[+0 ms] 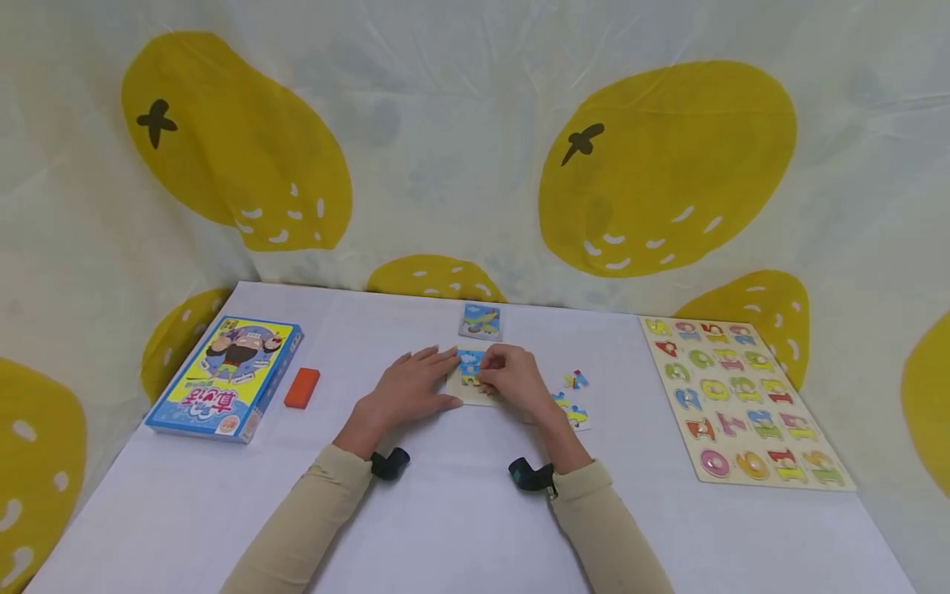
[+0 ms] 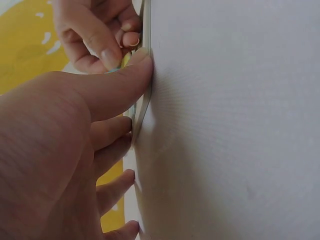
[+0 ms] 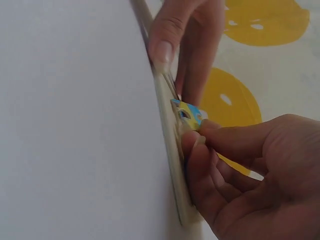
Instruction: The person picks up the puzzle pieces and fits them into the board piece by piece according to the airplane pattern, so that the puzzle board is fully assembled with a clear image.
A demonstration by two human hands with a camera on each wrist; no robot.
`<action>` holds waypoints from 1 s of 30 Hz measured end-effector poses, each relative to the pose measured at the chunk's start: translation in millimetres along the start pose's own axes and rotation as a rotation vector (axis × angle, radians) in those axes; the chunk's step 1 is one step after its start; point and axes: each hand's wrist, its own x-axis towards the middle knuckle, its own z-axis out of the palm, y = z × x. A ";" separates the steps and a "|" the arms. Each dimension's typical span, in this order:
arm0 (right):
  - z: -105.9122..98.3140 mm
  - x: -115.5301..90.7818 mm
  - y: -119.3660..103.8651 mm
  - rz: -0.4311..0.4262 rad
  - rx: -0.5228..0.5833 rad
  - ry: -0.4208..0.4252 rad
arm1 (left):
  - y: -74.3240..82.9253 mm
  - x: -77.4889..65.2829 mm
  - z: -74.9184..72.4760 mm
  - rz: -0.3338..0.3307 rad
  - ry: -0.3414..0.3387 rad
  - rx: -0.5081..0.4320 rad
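Note:
A small jigsaw board (image 1: 475, 397) with a pale wooden rim lies on the table, several blue and yellow pieces set in its upper left part. My left hand (image 1: 416, 386) rests at the board's left side, fingers spread and fairly straight, thumb (image 2: 135, 70) touching the near edge. Thumb and fingertips of my right hand (image 1: 515, 379) pinch a small blue and yellow puzzle piece (image 3: 189, 114). In the right wrist view the piece is tilted over the board; whether it touches the board is hard to tell. My right fingers hide the board's right part.
Loose puzzle pieces (image 1: 571, 412) lie right of my right hand. Behind the board is a picture card (image 1: 480, 322) with a yellow plane. A wooden number board (image 1: 742, 404) lies at the right, a red block (image 1: 302, 388) and a colourful box (image 1: 226, 375) at the left.

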 end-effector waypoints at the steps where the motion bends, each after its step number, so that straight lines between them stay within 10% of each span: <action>1: 2.1 0.5 0.0 -0.006 -0.002 0.004 | 0.2 0.3 -0.3 -0.001 -0.002 -0.001; 15: 25.1 3.8 -12.2 -0.006 -0.219 0.122 | -0.5 -2.6 -4.2 0.017 0.022 0.004; 30: 21.1 4.1 -13.0 -0.044 -0.365 0.029 | -1.4 0.6 0.6 0.039 0.027 0.007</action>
